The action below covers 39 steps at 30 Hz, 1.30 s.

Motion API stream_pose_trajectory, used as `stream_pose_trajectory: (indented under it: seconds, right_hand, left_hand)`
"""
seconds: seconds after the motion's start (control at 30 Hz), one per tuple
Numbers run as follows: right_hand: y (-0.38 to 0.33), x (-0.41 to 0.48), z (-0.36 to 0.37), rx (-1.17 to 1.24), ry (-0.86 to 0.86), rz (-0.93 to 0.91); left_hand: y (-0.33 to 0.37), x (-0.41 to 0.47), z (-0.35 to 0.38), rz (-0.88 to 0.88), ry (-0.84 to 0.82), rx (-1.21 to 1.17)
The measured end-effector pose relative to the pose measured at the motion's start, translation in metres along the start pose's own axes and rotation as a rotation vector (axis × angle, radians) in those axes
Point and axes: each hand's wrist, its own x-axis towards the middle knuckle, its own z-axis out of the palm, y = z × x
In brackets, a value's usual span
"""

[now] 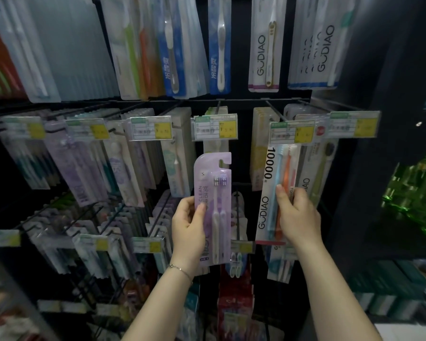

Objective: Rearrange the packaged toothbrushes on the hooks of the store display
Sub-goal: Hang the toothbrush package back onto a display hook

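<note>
My left hand grips a lilac two-brush toothbrush pack by its lower left edge and holds it upright in front of the display, off any hook. Its hanger slot is at the top. My right hand grips a white GUDIAO pack with a blue and an orange brush. The top of that pack sits under a price tag on a middle-row hook. Thumb lies on the front of the pack, fingers behind it.
Rows of black wire hooks carry many toothbrush packs, each fronted by a yellow-and-white price tag. More packs hang in the row above and the rows below. Green bottles stand on a shelf at right, beyond a dark upright panel.
</note>
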Motion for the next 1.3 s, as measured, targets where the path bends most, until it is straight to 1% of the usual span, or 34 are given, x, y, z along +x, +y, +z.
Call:
stream_pose_trajectory:
  seconds: [0.23, 0.37, 0.57, 0.73, 0.9, 0.97, 1.3]
  right_hand:
    - [-0.006, 0.008, -0.013, 0.05, -0.026, 0.063]
    - [-0.01, 0.011, -0.02, 0.059, 0.001, 0.038]
    - [0.001, 0.002, -0.014, -0.025, 0.008, 0.001]
    - [0.002, 0.002, -0.014, -0.023, 0.033, -0.017]
    - [0.0, 0.01, -0.019, 0.016, -0.039, 0.069]
    - [-0.004, 0.015, -0.021, 0.032, -0.043, 0.089]
    - [0.006, 0.002, -0.011, -0.025, 0.048, -0.022]
  left_hand:
    - [-0.003, -0.003, -0.002, -0.013, -0.002, -0.004]
    - [-0.003, -0.004, -0.001, -0.021, 0.0, -0.009]
    - [-0.003, -0.006, 0.001, -0.026, 0.0, -0.016]
    - [-0.003, -0.005, 0.002, -0.037, 0.003, -0.024]
    - [-0.004, -0.002, 0.003, -0.038, 0.002, -0.012]
    - [-0.005, -0.002, 0.004, -0.037, 0.002, -0.006]
    - [-0.005, 0.0, 0.007, -0.035, 0.002, -0.009]
